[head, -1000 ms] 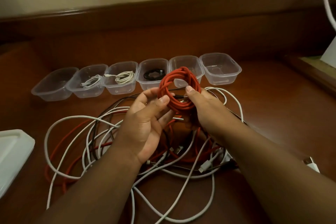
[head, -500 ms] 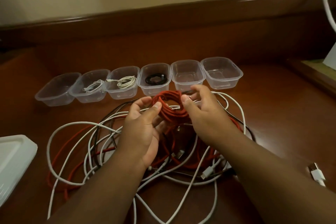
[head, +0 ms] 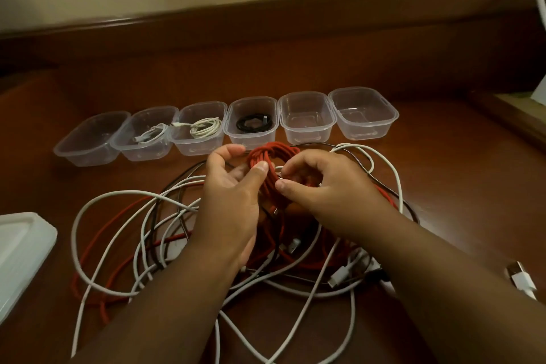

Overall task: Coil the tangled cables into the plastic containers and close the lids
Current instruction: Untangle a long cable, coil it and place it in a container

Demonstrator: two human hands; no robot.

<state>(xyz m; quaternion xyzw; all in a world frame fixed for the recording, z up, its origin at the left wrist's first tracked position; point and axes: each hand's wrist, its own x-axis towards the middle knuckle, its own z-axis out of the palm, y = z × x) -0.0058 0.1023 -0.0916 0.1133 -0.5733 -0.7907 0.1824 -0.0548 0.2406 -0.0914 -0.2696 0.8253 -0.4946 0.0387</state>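
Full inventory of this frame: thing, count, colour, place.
plastic containers: 6, clear, lidless, row at back; first, fifth and sixth hold nothing
white coiled cables: 2, in second and third containers
black coiled cable: 1, fourth container
red coil: 1, between both hands
tangled cables: white, red, black, on table under the arms
white plug: 1, table right
white lid: left edge
table: brown wood
left hand: holds red coil
right hand: pinches at the coil

Left hand (head: 233, 195) and right hand (head: 328, 183) raised close together, fingers curled, gripping.
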